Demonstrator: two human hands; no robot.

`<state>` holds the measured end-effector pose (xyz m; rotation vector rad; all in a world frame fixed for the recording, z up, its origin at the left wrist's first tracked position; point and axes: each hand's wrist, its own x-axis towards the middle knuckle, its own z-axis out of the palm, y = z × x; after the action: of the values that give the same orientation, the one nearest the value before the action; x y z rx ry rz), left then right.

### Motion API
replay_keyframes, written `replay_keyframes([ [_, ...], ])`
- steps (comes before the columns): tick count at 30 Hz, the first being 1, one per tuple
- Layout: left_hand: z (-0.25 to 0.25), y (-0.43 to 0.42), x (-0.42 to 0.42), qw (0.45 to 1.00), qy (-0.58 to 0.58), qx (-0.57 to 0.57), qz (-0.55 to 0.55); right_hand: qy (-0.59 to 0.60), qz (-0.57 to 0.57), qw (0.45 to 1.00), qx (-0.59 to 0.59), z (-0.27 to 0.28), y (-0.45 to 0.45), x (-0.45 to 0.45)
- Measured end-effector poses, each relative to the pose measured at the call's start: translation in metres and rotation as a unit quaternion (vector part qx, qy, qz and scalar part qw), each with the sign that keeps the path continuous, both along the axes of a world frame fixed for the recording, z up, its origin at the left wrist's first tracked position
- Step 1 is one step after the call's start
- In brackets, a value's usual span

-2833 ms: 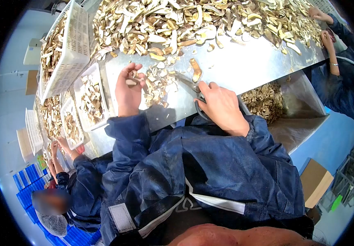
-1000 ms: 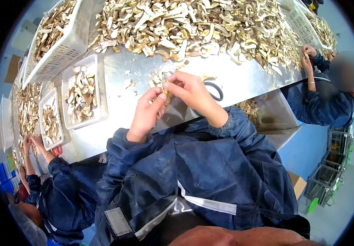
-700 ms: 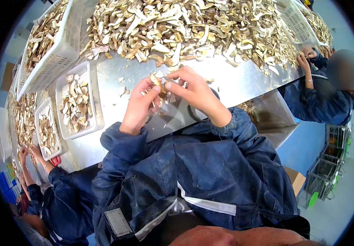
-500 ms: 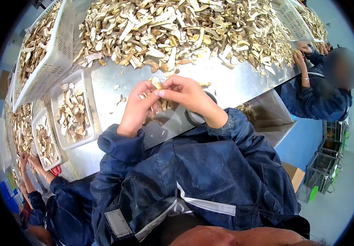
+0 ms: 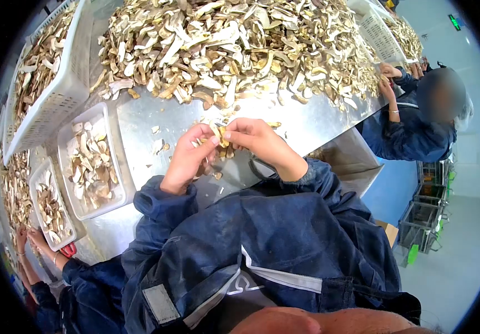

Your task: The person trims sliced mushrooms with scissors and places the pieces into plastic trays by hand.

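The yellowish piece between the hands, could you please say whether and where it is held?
Left hand and right hand pinch the yellowish piece, its far tip protruding; exact contact is hidden.

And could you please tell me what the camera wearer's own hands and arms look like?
The left hand and right hand are both bare, with no gloves, and no ring or bracelet shows on either. Both arms are covered to about the wrist by loose, creased, dark navy sleeves; the right sleeve looks gathered at its cuff. No marking shows on either sleeve.
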<state>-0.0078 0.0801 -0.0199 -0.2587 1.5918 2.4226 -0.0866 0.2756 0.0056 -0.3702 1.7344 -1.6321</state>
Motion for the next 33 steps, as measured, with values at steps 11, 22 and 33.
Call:
replay_keyframes([
  [11, 0.002, -0.019, 0.001, 0.995, 0.013, 0.063, 0.08, 0.333, -0.028, 0.923, 0.189, 0.03, -0.024, -0.02],
  [22, -0.01, -0.028, 0.001, 0.961, -0.011, 0.238, 0.144, 0.539, -0.034, 0.766, 0.349, -0.024, -0.043, -0.05],
  [33, -0.007, -0.021, -0.002, 0.969, 0.003, 0.206, 0.139, 0.129, -0.051, 0.988, 0.074, 0.0, -0.022, -0.032],
])
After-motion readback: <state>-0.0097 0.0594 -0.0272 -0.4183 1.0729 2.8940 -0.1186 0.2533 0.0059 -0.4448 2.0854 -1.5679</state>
